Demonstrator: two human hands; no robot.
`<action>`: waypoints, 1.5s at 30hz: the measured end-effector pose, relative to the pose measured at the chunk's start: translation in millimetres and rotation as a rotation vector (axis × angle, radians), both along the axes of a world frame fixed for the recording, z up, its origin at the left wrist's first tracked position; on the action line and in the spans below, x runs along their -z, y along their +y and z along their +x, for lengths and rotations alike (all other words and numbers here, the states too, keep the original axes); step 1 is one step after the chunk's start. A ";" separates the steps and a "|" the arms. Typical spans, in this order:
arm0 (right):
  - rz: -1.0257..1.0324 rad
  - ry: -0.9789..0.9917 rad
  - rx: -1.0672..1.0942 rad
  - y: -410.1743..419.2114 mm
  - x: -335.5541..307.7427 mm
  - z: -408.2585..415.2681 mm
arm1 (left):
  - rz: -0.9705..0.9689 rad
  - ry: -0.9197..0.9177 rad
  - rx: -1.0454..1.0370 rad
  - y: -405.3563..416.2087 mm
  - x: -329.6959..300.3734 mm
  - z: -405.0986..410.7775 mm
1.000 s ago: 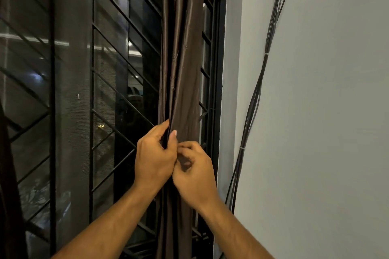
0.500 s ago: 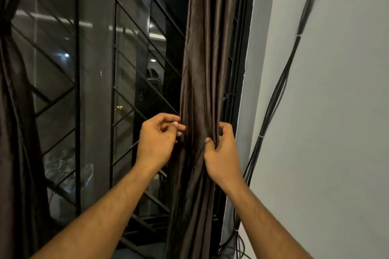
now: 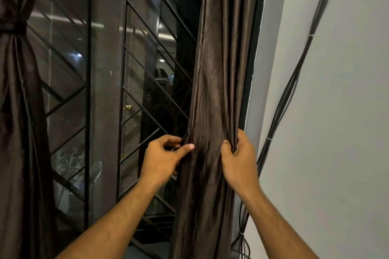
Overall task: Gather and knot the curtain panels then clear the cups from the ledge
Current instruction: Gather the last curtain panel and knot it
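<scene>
A dark brown satin curtain panel [image 3: 216, 73] hangs bunched in long folds at the right side of the window. My left hand [image 3: 162, 157] pinches its left edge between thumb and fingers. My right hand [image 3: 237, 162] grips the folds at its right edge, thumb in front, fingers curled behind the cloth. A second brown curtain panel [image 3: 14, 90] hangs at the far left, cinched by a dark band high up. No cups or ledge show in this view.
Behind the curtains is a dark window with a black metal grille [image 3: 126, 94] of vertical and diagonal bars. A bundle of black cables [image 3: 294, 82] runs down the grey wall [image 3: 336, 132] on the right, close to my right hand.
My hands, together at the front of the bunched panel a second ago, have parted to its two edges. The view has shifted so the left panel shows.
</scene>
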State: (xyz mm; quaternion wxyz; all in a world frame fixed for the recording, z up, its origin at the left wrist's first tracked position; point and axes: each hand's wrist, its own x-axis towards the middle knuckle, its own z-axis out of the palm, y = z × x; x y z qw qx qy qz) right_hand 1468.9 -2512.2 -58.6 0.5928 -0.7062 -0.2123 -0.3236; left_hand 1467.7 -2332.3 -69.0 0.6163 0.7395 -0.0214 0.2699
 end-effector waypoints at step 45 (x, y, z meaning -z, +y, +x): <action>-0.265 0.130 0.306 19.1 -10.1 14.0 | 0.057 -0.029 0.039 -27.0 -26.6 13.8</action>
